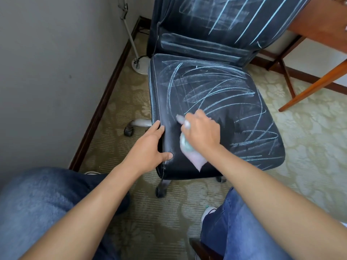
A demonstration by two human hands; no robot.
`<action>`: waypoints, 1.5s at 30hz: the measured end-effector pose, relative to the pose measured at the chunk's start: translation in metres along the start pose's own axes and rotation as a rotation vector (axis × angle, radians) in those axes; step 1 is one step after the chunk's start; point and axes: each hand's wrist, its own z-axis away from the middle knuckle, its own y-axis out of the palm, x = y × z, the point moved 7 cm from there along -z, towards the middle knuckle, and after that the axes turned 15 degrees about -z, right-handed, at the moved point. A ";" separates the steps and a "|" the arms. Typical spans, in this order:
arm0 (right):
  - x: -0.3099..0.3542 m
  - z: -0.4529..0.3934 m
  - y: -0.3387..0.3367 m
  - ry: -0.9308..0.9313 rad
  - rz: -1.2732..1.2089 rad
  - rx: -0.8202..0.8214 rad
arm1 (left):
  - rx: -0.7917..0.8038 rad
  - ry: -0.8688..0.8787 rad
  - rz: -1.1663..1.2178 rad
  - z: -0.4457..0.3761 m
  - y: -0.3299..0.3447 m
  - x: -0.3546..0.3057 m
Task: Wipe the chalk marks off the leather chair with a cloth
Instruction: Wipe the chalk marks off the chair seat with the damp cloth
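Cloth (189,149) under right hand (201,131)

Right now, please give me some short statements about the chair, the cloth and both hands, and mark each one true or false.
1. The right hand presses the cloth on the chair seat. True.
2. The left hand holds a second cloth. False: it grips the seat's front left edge.
3. The backrest is already free of chalk. False: chalk lines still cover it.
4. The seat area near the left hand looks mostly wiped. True.
5. The chair stands on bare wood. False: it stands on patterned carpet.
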 end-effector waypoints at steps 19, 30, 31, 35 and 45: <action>0.043 0.012 0.026 -0.283 -0.094 0.226 | -0.040 0.011 -0.003 -0.008 -0.016 0.004; -0.022 0.026 -0.051 0.541 -0.965 0.107 | -0.054 0.019 -0.060 -0.009 -0.021 0.002; -0.022 0.028 -0.065 0.484 -0.837 0.099 | -0.057 0.024 -0.072 -0.009 -0.021 0.001; 0.010 0.032 -0.109 0.047 -0.365 -0.158 | -0.073 0.017 -0.103 -0.011 -0.024 -0.002; 0.001 0.073 0.006 -0.133 -0.179 0.125 | -0.224 0.167 -0.334 0.001 -0.012 -0.018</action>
